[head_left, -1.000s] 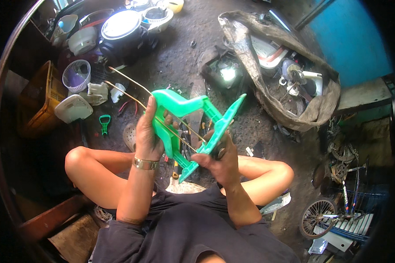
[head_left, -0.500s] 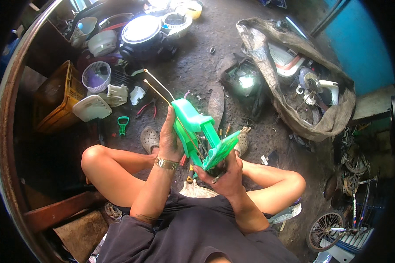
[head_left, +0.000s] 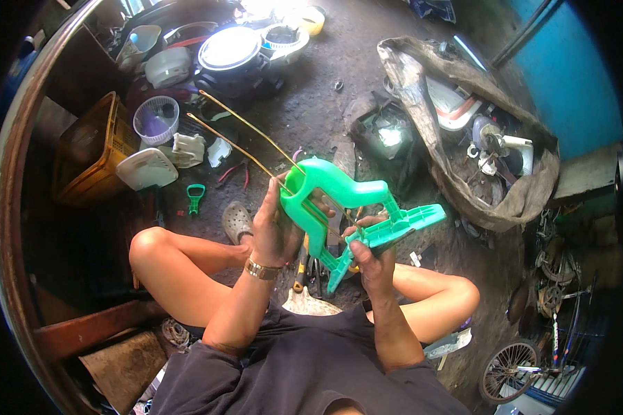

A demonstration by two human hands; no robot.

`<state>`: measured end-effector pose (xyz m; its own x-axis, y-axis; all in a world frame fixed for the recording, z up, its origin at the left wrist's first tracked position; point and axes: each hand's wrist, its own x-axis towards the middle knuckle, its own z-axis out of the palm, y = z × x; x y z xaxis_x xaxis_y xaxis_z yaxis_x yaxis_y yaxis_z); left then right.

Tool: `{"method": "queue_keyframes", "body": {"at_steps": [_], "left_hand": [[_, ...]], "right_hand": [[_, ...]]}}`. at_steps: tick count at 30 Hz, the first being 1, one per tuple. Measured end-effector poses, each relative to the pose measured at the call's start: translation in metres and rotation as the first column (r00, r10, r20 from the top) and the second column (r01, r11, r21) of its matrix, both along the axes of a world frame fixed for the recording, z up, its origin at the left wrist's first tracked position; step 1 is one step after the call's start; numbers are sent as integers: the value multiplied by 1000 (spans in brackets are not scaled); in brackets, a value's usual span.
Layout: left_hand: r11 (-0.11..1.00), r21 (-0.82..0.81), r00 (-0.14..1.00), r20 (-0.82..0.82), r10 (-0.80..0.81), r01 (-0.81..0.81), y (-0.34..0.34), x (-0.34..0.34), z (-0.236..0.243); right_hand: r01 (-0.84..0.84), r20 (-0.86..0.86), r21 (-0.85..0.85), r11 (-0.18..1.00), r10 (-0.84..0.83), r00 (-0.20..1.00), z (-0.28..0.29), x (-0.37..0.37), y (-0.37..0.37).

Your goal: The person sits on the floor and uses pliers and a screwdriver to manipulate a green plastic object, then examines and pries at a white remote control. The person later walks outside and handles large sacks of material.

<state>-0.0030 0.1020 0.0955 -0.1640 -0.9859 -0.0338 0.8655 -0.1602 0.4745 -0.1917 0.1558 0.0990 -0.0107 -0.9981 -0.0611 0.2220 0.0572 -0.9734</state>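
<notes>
Left grip [head_left: 271, 227] and right grip [head_left: 375, 266] hold a green frame [head_left: 342, 185], fingers [head_left: 374, 220] half-hidden.

green frame [head_left: 337, 182]: glossy smooth plastic | rods [head_left: 231, 144]: metal | sack [head_left: 502, 218]: rough, matt

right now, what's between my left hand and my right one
The head view shows a green plastic frame between the left hand and the right hand, with two thin metal rods running through it.

Dk floor [head_left: 363, 69], bright light [head_left: 259, 7] up top, blue wall [head_left: 567, 83] upper R w/ grey ledge [head_left: 588, 174] below
</notes>
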Motion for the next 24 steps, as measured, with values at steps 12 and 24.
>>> {"method": "queue_keyframes", "body": {"at_steps": [12,24], "left_hand": [[988,-67,970,193,151,-141,9,-6,19],[952,-176,882,363,300,-251,17,-6,49]], "right_hand": [[-112,81,65,992,107,991,-8,-11,2],[-206,237,-77,976,218,947,-7,-20,5]]}}
